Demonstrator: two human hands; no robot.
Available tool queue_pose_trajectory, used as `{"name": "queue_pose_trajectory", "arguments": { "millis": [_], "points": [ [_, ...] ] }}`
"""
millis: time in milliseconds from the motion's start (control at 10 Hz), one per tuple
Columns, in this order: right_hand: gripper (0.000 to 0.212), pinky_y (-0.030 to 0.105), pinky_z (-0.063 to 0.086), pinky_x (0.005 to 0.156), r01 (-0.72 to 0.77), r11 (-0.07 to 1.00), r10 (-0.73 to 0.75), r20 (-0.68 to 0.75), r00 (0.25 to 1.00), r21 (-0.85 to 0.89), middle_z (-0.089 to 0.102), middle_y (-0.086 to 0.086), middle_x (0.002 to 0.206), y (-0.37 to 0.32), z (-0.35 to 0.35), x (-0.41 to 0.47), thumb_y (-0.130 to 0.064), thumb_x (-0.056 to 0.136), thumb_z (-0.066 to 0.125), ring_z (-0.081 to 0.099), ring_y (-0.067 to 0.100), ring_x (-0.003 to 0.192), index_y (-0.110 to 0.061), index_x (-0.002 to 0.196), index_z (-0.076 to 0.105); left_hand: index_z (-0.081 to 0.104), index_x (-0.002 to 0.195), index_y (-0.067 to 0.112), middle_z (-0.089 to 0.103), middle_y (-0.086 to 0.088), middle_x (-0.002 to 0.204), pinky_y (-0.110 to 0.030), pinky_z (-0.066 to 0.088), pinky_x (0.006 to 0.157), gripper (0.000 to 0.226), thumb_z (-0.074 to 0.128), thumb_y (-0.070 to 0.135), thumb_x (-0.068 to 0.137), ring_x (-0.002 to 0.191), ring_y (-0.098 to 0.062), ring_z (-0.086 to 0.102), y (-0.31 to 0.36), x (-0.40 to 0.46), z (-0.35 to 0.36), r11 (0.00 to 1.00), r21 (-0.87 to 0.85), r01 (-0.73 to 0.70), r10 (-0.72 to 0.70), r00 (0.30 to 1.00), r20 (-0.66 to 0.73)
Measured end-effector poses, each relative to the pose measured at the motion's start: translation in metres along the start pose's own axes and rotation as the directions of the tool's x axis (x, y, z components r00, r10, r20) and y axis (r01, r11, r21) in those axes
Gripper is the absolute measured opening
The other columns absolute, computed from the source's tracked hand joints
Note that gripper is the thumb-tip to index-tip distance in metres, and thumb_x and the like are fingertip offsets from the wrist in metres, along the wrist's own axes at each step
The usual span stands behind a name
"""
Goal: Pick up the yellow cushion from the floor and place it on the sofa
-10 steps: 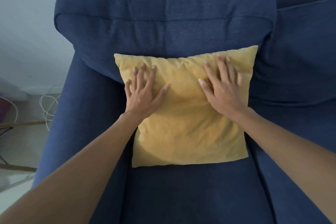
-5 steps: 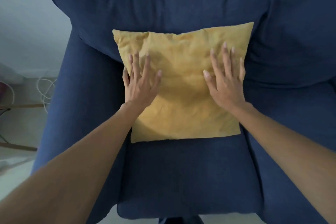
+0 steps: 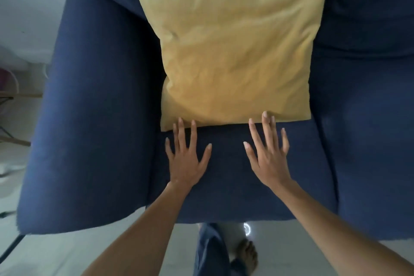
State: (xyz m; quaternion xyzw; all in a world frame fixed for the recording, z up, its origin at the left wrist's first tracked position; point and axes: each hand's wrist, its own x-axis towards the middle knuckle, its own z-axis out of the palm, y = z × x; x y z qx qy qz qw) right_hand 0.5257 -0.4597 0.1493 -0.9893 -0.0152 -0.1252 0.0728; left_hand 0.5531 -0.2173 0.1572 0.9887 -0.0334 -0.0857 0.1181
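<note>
Cushion [image 3: 233, 51] leans on sofa [image 3: 100, 119]; left hand [image 3: 186, 159] and right hand [image 3: 268, 159] hover, fingers [image 3: 266, 127] wide, empty; unsupported, it could slump forward.

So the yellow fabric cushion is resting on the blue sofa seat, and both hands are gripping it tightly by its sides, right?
Not quite. The head view shows the yellow fabric cushion resting on the blue sofa seat, but the left hand and right hand are not gripping it: both are open with fingers spread, just before its front edge.
</note>
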Motion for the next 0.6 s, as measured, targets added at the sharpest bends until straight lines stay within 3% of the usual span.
{"name": "queue_pose_trajectory", "arguments": {
  "millis": [100, 400, 500, 600],
  "points": [
    [0.067, 0.060, 0.019, 0.126, 0.002, 1.000, -0.001, 0.056, 0.998, -0.012, 0.017, 0.020, 0.175, 0.009, 0.023, -0.025, -0.046, 0.110, 0.049, 0.021, 0.037, 0.161, -0.015, 0.167, 0.033, 0.005, 0.169, 0.024, -0.011, -0.009, 0.174, -0.061, 0.010, 0.124, 0.085, 0.030, 0.069, 0.102, 0.160, -0.028, -0.009, 0.004, -0.015, 0.035, 1.000, -0.019, 0.000, 0.001, 1.000, 0.031],
    [0.061, 0.057, 0.022, 0.126, -0.001, 1.000, 0.001, 0.103, 0.995, 0.003, 0.022, 0.013, 0.175, 0.016, 0.045, -0.039, -0.048, 0.113, 0.036, 0.024, 0.035, 0.161, -0.017, 0.165, 0.041, 0.018, 0.168, 0.025, 0.005, -0.009, 0.175, -0.060, 0.009, 0.124, 0.080, 0.030, 0.069, 0.102, 0.161, -0.028, -0.002, 0.003, -0.017, 0.073, 0.999, 0.024, -0.028, 0.029, 0.996, -0.079],
    [0.059, 0.057, 0.017, 0.126, -0.132, 0.984, 0.115, 0.148, 0.982, 0.116, 0.032, 0.013, 0.172, -0.004, 0.019, -0.030, -0.048, 0.110, 0.048, 0.030, 0.033, 0.159, -0.015, 0.159, 0.052, 0.018, 0.168, 0.026, 0.007, -0.008, 0.175, -0.060, 0.009, 0.124, 0.080, 0.030, 0.068, 0.102, 0.161, -0.027, -0.001, 0.004, -0.019, 0.068, 0.999, 0.019, -0.034, 0.035, 0.996, -0.079],
    [0.050, 0.050, 0.019, 0.127, -0.478, 0.636, 0.433, 0.233, 0.871, 0.605, 0.062, -0.018, 0.149, -0.019, -0.029, -0.004, -0.062, 0.101, 0.057, 0.045, 0.009, 0.149, -0.027, 0.133, 0.074, 0.018, 0.168, 0.027, 0.006, -0.008, 0.175, -0.059, 0.007, 0.125, 0.079, 0.030, 0.068, 0.101, 0.161, -0.026, -0.002, 0.006, -0.019, 0.068, 0.999, -0.008, -0.035, 0.034, 0.995, -0.093]
  ]
}}
